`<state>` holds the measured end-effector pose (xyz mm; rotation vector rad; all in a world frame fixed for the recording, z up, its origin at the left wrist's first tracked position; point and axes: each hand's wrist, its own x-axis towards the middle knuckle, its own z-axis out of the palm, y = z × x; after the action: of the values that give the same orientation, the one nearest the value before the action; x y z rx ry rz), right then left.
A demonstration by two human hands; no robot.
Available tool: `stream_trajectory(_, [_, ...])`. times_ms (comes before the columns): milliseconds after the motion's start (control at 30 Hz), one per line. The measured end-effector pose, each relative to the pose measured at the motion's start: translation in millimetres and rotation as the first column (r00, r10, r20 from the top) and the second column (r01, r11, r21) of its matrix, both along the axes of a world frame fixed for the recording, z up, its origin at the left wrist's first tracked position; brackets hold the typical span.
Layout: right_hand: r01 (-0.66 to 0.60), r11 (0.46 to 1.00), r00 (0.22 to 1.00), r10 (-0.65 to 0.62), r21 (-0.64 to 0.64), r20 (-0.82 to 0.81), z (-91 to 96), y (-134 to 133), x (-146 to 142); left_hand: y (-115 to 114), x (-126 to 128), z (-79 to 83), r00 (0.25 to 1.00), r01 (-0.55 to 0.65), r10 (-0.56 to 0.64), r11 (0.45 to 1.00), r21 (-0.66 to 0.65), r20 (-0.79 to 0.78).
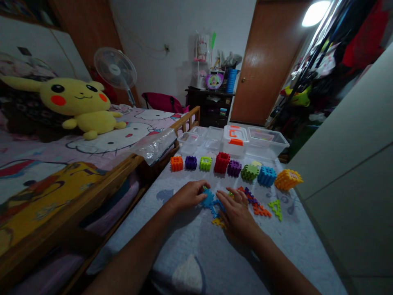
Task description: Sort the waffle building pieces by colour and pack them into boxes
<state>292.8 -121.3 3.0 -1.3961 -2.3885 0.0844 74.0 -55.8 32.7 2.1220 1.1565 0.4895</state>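
Note:
My left hand [189, 194] rests on the patterned bed sheet [196, 250] with its fingers curled onto a blue toothed puzzle piece [208, 198]. My right hand [235, 213] lies flat, fingers spread, over more flat pieces: blue, yellow [217, 222], purple and orange [260, 211]. A green triangular piece [276, 208] lies to the right of them. Beyond my hands stands a row of assembled cubes: orange [177, 163], purple [190, 162], green [205, 163], red [222, 162], purple [234, 168], green [249, 172], blue [267, 175] and yellow-orange [287, 179].
Clear plastic boxes [267, 143] and one with an orange-handled lid [235, 139] sit behind the cubes. A wooden bed rail [129, 168] runs along the left, with a yellow plush toy [78, 102] and a fan [115, 69] beyond. A pale wall [353, 164] stands on the right.

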Motion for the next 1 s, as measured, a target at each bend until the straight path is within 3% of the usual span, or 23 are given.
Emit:
stream_trajectory(200, [-0.013, 0.993, 1.0, 0.011, -0.118, -0.018, 5.8, -1, -6, -4, -2, -19.8, 0.984, -0.116, 0.106, 0.991, 0.069, 0.142])
stream_trajectory(333, [-0.03, 0.995, 0.993, 0.019, -0.09, -0.119, 9.3, 0, 5, -6, -5, -24.7, 0.961, -0.12, 0.126, 0.992, -0.037, 0.246])
stream_trajectory(467, [-0.033, 0.999, 0.957, 0.039, 0.023, -0.289, 4.8, 5, 21, -6, -8, -28.9, 0.961, -0.065, 0.086, 0.994, -0.085, 0.263])
stream_trajectory(567, [0.109, 0.978, 0.93, -0.037, 0.179, -0.365, 3.1, 9, 30, -4, -11, -31.6, 0.978, -0.074, 0.055, 0.994, 0.087, 0.203])
stream_trajectory(633, [0.181, 0.957, 0.938, -0.098, 0.227, -0.332, 3.7, 9, 34, -1, -14, -33.0, 0.98, -0.11, 0.069, 0.97, 0.217, 0.186])
stream_trajectory(733, [0.152, 0.978, 0.976, -0.124, 0.146, -0.181, 5.9, 8, 36, 5, -18, -35.4, 0.966, -0.225, 0.169, 0.923, 0.313, 0.197])
stream_trajectory(833, [0.088, 0.996, 0.993, -0.086, 0.023, -0.084, 7.4, 5, 38, 12, -24, -39.2, 0.939, -0.333, 0.27, 0.873, 0.357, 0.214])
stream_trajectory(1000, [0.142, 0.99, 0.986, -0.141, 0.005, -0.083, 4.5, 7, 37, 23, -29, -48.7, 0.902, -0.425, 0.364, 0.838, 0.341, 0.231])
